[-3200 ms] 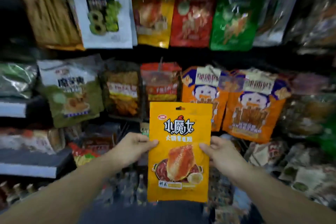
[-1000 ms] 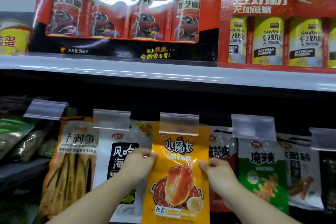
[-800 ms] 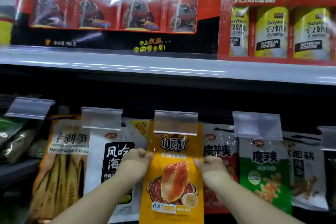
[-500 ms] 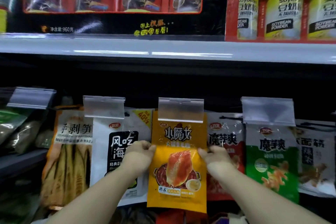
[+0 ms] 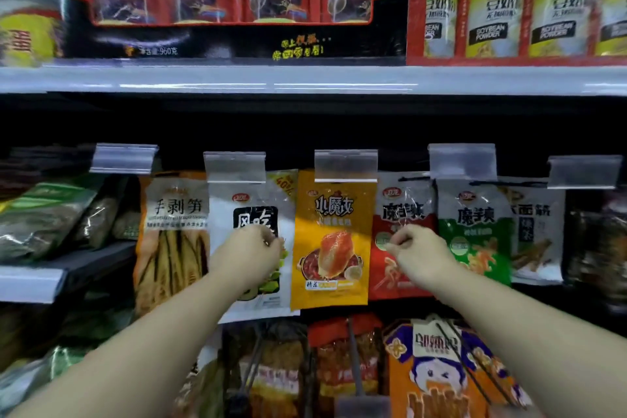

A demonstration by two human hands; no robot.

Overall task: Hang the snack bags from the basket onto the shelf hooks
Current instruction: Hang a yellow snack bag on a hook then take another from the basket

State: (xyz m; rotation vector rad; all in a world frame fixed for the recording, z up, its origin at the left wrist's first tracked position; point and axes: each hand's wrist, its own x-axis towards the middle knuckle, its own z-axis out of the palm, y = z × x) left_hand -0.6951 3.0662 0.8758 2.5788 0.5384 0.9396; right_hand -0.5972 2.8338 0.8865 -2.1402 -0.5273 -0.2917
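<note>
- Nearest me, left hand and right hand hang loosely curled either side of the bag, gripping nothing, I'd say.
- Beyond them the yellow snack bag hangs under its clear price tag holder, hook hidden. This one looks done.
- Basket's out of view, so no idea how many are left.

Glossy plastic snack bag, clear plastic tag

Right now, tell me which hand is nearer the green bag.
Right. The right hand is just left of the green bag, over the red bag. The left hand is farther left, beyond the yellow bag.
</note>
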